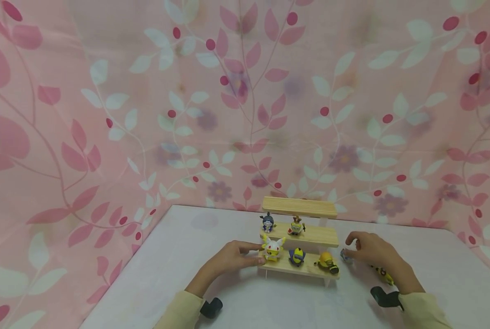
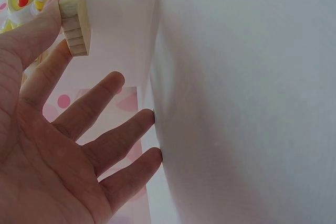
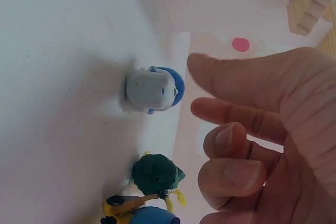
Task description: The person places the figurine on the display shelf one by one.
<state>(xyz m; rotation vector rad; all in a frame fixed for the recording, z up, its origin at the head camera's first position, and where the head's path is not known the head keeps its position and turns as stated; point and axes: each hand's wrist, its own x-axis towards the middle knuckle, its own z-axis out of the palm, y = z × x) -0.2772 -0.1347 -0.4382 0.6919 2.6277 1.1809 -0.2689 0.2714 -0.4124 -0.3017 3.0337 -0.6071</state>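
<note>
A three-tier wooden display stand (image 1: 314, 234) holds several small figurines. My left hand (image 1: 234, 257) pinches the left end of its lowest board (image 2: 76, 19) between thumb and index finger; the other fingers spread below it. Next to that thumb stands a yellow figurine in a white eared hood (image 1: 272, 250). Right of the stand, my right hand (image 1: 370, 251) hovers with loosely bent fingers by a small white-and-blue figurine (image 3: 152, 88). A gap shows between its fingertips and that figurine in the right wrist view. A figurine with a dark green top (image 3: 155, 174) lies close by.
On the lowest board are a blue-and-yellow figurine (image 1: 297, 257) and an orange-and-yellow one (image 1: 327, 262). The middle board bears a dark-haired figurine (image 1: 267, 222) and a crowned one (image 1: 296, 225). A yellow-and-black figurine (image 1: 383, 275) lies beneath my right wrist. Floral cloth (image 1: 245, 114) hangs behind the white table (image 1: 154, 274).
</note>
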